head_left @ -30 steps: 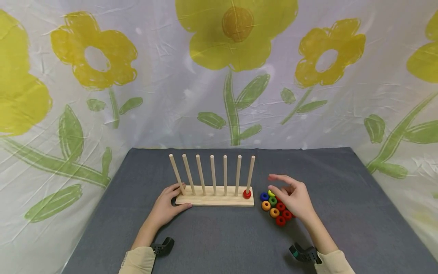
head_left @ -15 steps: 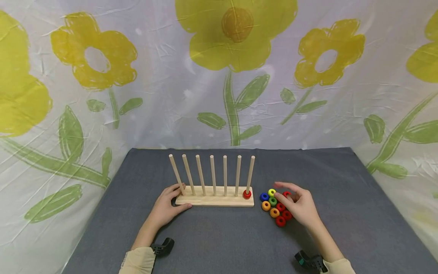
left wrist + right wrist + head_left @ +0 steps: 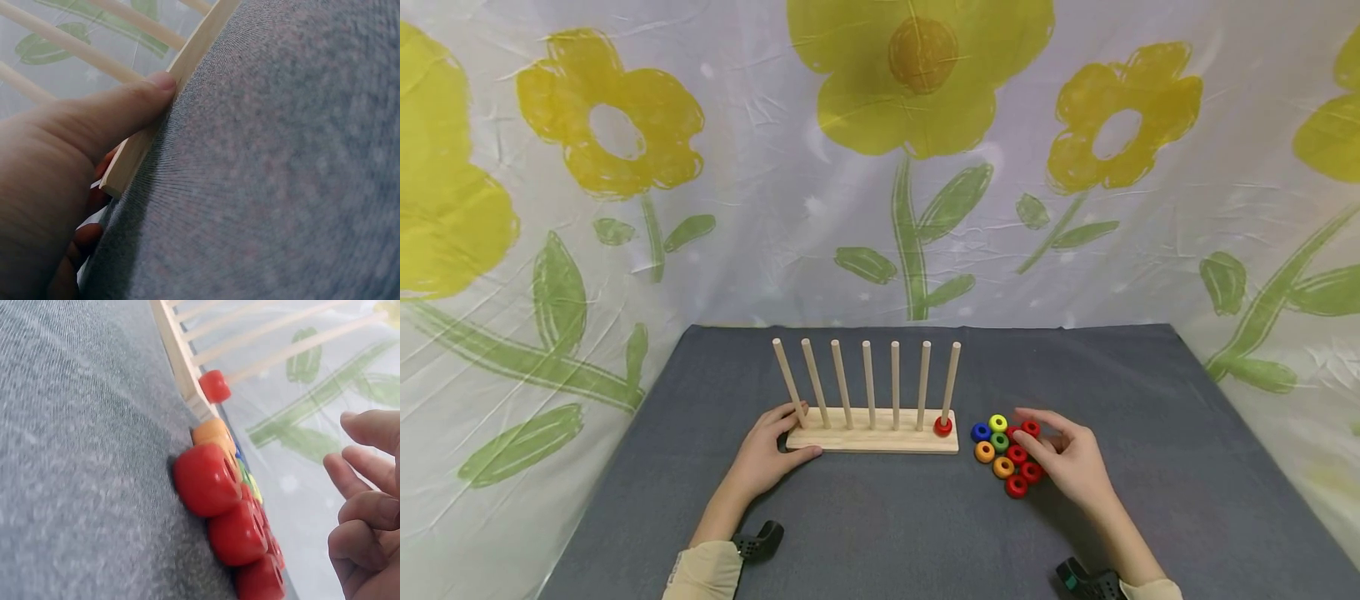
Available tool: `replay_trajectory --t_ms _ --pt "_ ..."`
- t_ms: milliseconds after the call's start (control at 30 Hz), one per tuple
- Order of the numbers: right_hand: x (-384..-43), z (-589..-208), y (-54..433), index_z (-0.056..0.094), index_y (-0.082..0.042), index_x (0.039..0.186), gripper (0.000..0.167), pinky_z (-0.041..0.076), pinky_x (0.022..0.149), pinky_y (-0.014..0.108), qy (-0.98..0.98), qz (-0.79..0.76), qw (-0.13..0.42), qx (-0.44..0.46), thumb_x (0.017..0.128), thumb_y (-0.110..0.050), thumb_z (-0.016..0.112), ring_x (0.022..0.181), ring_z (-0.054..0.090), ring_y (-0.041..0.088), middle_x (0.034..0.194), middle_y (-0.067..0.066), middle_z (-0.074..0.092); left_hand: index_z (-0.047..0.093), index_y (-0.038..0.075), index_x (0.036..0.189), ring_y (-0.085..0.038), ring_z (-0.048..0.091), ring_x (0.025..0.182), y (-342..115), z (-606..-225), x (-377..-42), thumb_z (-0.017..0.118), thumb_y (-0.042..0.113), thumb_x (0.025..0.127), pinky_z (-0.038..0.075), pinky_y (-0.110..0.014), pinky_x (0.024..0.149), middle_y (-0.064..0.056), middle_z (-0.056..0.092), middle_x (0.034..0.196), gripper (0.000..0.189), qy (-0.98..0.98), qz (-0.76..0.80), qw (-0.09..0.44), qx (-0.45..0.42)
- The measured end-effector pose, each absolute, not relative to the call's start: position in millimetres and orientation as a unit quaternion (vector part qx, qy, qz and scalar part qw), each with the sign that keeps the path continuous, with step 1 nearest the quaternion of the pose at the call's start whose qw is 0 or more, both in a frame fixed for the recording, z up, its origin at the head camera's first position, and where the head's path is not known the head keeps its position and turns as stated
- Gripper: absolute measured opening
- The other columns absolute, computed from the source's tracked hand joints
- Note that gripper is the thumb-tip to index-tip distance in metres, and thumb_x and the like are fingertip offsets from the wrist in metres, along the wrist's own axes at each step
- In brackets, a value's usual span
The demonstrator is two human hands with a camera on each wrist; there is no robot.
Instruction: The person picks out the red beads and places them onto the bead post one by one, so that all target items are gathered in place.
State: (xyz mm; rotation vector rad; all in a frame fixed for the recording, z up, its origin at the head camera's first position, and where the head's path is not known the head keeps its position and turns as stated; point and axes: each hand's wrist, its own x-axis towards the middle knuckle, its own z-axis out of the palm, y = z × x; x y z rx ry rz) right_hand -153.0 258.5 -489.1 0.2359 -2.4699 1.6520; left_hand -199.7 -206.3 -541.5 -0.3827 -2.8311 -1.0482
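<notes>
My left hand (image 3: 763,456) grips the left end of a pale wooden peg rack (image 3: 872,443). In the left wrist view the thumb (image 3: 140,100) presses along the front edge of its base, with the other fingers behind, partly hidden. Several upright pegs stand on the rack, and a red bead (image 3: 943,427) sits at the foot of the rightmost one. To the rack's right lies a cluster of beads, among them a yellow bead (image 3: 997,423), a blue bead (image 3: 981,432) and a red bead (image 3: 207,480). Just above the cluster's right side hovers my right hand (image 3: 1070,460), thumb and fingers apart, holding nothing.
A dark grey cloth (image 3: 880,525) covers the table. Behind its far edge hangs a pale sheet (image 3: 760,250) printed with yellow flowers. Each wrist wears a black camera band, such as the left one (image 3: 758,542).
My right hand has drawn right and slightly toward me, uncovering the yellow bead and some red ones. The left hand keeps its hold on the rack, and the beads lie where they were.
</notes>
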Motion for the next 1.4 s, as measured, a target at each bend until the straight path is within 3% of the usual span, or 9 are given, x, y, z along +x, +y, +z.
replay_trajectory --t_ms 167,333,400,533,633,833,1033,1233,1400 --pt "-149 -491 262 0.073 -0.003 0.13 0.034 0.022 0.035 0.03 -0.828 0.55 0.084 0.072 0.099 -0.013 0.078 0.043 0.02 0.002 0.052 -0.006 0.032 0.058 0.008 0.153 -0.045 0.047 0.143 -207 -541 -200 0.088 0.037 0.089 0.042 -0.068 0.113 -0.019 0.055 0.154 0.077 -0.929 -0.344 0.052 -0.128" --pt "-143 -496 266 0.074 -0.002 0.13 0.034 0.024 0.035 0.031 -0.828 0.552 0.084 0.055 0.099 -0.016 0.078 0.044 0.023 0.0 0.075 -0.007 0.063 0.058 0.007 0.153 -0.046 0.048 0.143 -207 -541 -199 0.088 0.036 0.088 0.043 -0.068 0.112 -0.02 0.056 0.154 0.077 -0.929 -0.341 0.059 -0.133" --pt "-140 -498 270 0.074 -0.003 0.129 0.033 0.024 0.035 0.032 -0.828 0.552 0.083 0.044 0.099 -0.016 0.078 0.044 0.022 0.0 0.072 -0.007 0.062 0.058 0.007 0.153 -0.046 0.047 0.143 -207 -542 -198 0.089 0.035 0.088 0.042 -0.068 0.112 -0.02 0.055 0.154 0.077 -0.929 -0.341 0.055 -0.131" --pt "-136 -501 278 0.073 -0.003 0.13 0.034 0.023 0.034 0.029 -0.833 0.545 0.092 0.02 0.1 -0.017 0.078 0.043 0.02 -0.001 0.048 -0.006 0.032 0.058 0.008 0.154 -0.045 0.047 0.144 -207 -544 -197 0.089 0.035 0.088 0.042 -0.068 0.113 -0.019 0.054 0.155 0.078 -0.929 -0.345 0.046 -0.127" --pt "-135 -503 284 0.073 -0.001 0.13 0.034 0.024 0.033 0.026 -0.836 0.538 0.105 0.01 0.1 -0.015 0.077 0.04 0.019 -0.003 0.046 -0.006 0.034 0.058 0.008 0.154 -0.045 0.046 0.144 -206 -544 -197 0.089 0.036 0.088 0.042 -0.068 0.113 -0.019 0.054 0.155 0.078 -0.928 -0.347 0.045 -0.127" --pt "-139 -505 296 0.073 -0.001 0.129 0.034 0.026 0.033 0.027 -0.845 0.52 0.124 0.014 0.098 -0.013 0.08 0.039 0.021 -0.005 0.06 -0.001 0.063 0.058 0.007 0.153 -0.046 0.047 0.143 -207 -543 -198 0.089 0.035 0.087 0.042 -0.069 0.112 -0.02 0.055 0.154 0.078 -0.928 -0.345 0.055 -0.132" --pt "-138 -506 313 0.074 0.0 0.128 0.034 0.029 0.035 0.03 -0.849 0.519 0.09 0.03 0.098 -0.014 0.08 0.039 0.025 0.001 0.077 0.0 0.074 0.059 0.007 0.153 -0.045 0.048 0.143 -207 -542 -199 0.089 0.035 0.087 0.043 -0.068 0.112 -0.02 0.056 0.153 0.077 -0.929 -0.341 0.057 -0.135" --pt "-139 -511 327 0.074 0.001 0.127 0.034 0.028 0.035 0.027 -0.844 0.53 0.025 0.078 0.096 -0.01 0.08 0.04 0.021 0.013 0.051 -0.005 0.049 0.059 0.007 0.152 -0.046 0.048 0.142 -207 -542 -199 0.089 0.036 0.087 0.043 -0.069 0.111 -0.02 0.056 0.153 0.078 -0.93 -0.337 0.061 -0.136" --pt "-142 -517 329 0.074 0.0 0.128 0.035 0.028 0.035 0.024 -0.846 0.525 0.001 0.098 0.095 -0.01 0.081 0.041 0.02 0.003 0.047 0.005 0.034 0.059 0.007 0.152 -0.046 0.047 0.143 -207 -543 -199 0.089 0.036 0.087 0.042 -0.069 0.112 -0.02 0.056 0.154 0.078 -0.93 -0.34 0.057 -0.131"
